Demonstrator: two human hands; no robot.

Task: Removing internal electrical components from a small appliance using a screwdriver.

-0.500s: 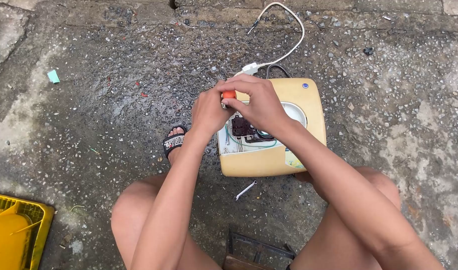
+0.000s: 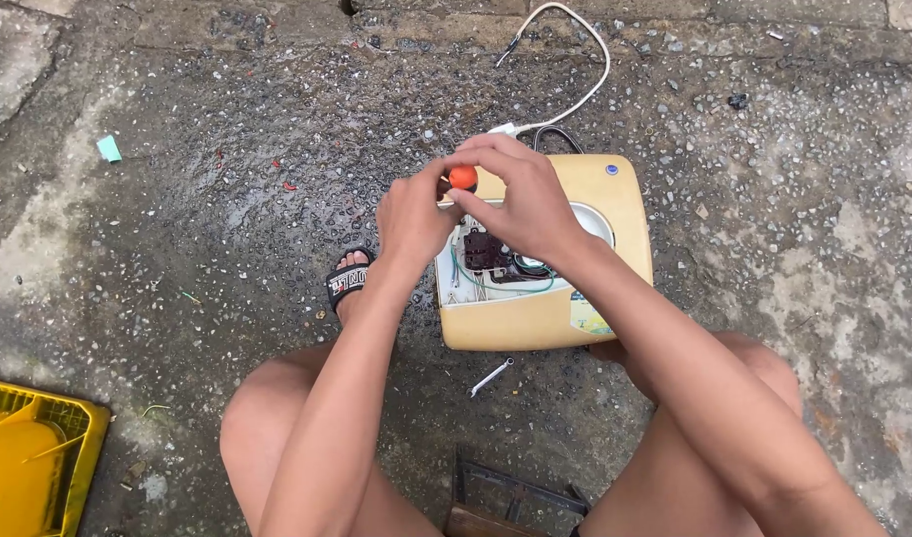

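A cream-yellow appliance casing (image 2: pixel 615 214) lies on the wet concrete with its inside open, showing wires and a dark circuit part (image 2: pixel 491 257). Above its left edge, my left hand (image 2: pixel 411 219) and my right hand (image 2: pixel 521 199) meet around a tool with an orange handle tip (image 2: pixel 463 177). Both hands pinch that handle; its shaft is hidden behind my fingers. A white cord (image 2: pixel 575 89) runs from the casing's far side toward the top.
A small metal wrench (image 2: pixel 491 377) lies on the ground just in front of the casing. A yellow crate (image 2: pixel 33 462) sits at the bottom left. My sandalled foot (image 2: pixel 349 280) rests left of the casing. A dark frame (image 2: pixel 521 497) sits between my knees.
Both hands have shifted slightly to the left of the casing's opening, and the orange handle tip now shows more plainly between the fingers.
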